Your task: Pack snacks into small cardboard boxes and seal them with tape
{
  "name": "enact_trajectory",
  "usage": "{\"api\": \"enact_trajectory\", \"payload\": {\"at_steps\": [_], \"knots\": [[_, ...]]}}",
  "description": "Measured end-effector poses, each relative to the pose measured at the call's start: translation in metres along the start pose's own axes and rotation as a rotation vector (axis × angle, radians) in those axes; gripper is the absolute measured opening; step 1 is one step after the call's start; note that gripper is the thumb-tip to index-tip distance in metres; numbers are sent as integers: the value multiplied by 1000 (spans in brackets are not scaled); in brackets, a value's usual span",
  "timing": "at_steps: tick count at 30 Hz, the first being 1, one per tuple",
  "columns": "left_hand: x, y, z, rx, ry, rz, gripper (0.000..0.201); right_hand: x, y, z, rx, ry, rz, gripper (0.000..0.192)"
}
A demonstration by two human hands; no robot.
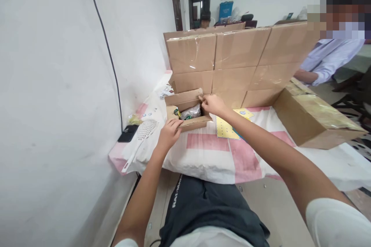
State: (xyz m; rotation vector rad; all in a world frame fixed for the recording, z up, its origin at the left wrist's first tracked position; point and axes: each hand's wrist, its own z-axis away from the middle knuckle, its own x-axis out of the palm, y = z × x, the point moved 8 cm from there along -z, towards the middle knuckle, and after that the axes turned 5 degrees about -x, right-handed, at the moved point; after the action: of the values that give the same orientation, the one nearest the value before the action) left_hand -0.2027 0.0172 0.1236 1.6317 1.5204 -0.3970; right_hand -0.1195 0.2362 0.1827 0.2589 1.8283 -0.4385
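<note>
Where the pink-and-white checked surface (208, 142) meets the white wall, a small open carton (188, 114) lies directly ahead of the seated person, its long axis running left to right across the reach of both arms. The left hand (169, 133) rests on the near flap (195, 123), fingers curled loosely over its edge, touching rather than clamping. The right hand (213, 104) is pinched on the right end of the far flap (185, 98), thumb and fingers closed on the cardboard. Each hand thus meets the carton from its own side, the left nearer the body, the right reaching farther and across. Inside the carton, a clear packet (191, 112) with green and yellow items shows between the two flaps; its contents cannot be counted. One carton is open. Behind it, sealed cartons (240, 48) stand stacked in rows, about nine faces visible, and one larger sealed box (313, 121) lies tilted at the right. A yellow dotted sheet (226, 128) lies just beside the open carton, a white perforated scoop (145, 131) and a black device (128, 133) near the wall. One other person's pale-sleeved arm (324, 63) is well apart at the far right
</note>
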Motion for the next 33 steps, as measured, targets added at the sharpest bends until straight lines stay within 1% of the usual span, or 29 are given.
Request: {"api": "enact_trajectory", "payload": {"at_steps": [1, 3, 5, 6, 8, 9, 10, 12, 13, 15, 16, 17, 18, 19, 20, 22, 23, 24, 26, 27, 28, 30, 32, 33], "knots": [[-4, 1, 4, 8, 13, 17, 32, 1, 1, 6, -51, -3, -100, 25], [-14, 3, 13, 6, 38, 54, 30, 7, 3, 21, -131, -30, -323, 37], [-24, 3, 23, -25, 61, 108, 26, 20, 9, 37, -135, -42, -525, 52], [-30, 2, 27, -54, 80, 142, 23, 28, 12, 45, -132, -36, -609, 55], [-39, -4, 33, -145, 146, 211, 17, 44, 13, 58, -138, -4, -728, 53], [-43, -10, 34, -217, 194, 243, 20, 51, 12, 62, -146, 11, -768, 50], [-45, -20, 35, -306, 252, 276, 27, 58, 11, 64, -149, 28, -803, 46], [-42, -44, 36, -509, 340, 362, 45, 68, 12, 64, -94, 96, -928, 45], [-35, -58, 35, -611, 349, 417, 52, 71, 15, 62, -40, 137, -1024, 49], [-16, -81, 33, -775, 288, 529, 60, 77, 21, 56, 75, 201, -1233, 61], [-8, -89, 31, -821, 242, 561, 63, 79, 23, 53, 121, 221, -1310, 66], [-4, -94, 28, -834, 207, 563, 67, 80, 24, 51, 149, 241, -1355, 70], [-5, -95, 25, -809, 198, 524, 70, 78, 25, 49, 151, 268, -1365, 72], [-12, -91, 20, -744, 208, 446, 72, 74, 24, 47, 121, 298, -1342, 70], [-20, -81, 14, -648, 223, 337, 74, 69, 21, 47, 64, 323, -1284, 65], [-32, -51, 3, -429, 209, 97, 68, 57, 7, 52, -96, 346, -1095, 53], [-32, -34, -1, -328, 163, 0, 59, 53, -1, 56, -174, 338, -986, 50], [-28, -17, -3, -244, 99, -71, 50, 50, -9, 63, -230, 324, -885, 50], [-13, 9, -2, -132, -24, -147, 37, 43, -14, 81, -260, 326, -738, 48], [-7, 19, 0, -104, -58, -168, 37, 38, -10, 92, -241, 350, -683, 45], [-1, 25, 3, -90, -74, -185, 39, 32, -1, 104, -201, 394, -624, 43], [7, 31, 8, -89, -73, -211, 49, 14, 32, 134, -61, 534, -488, 42], [12, 31, 11, -88, -78, -219, 54, 0, 80, 166, 152, 664, -381, 47], [12, 30, 11, -83, -81, -221, 54, -1, 106, 179, 263, 668, -370, 53]]}}
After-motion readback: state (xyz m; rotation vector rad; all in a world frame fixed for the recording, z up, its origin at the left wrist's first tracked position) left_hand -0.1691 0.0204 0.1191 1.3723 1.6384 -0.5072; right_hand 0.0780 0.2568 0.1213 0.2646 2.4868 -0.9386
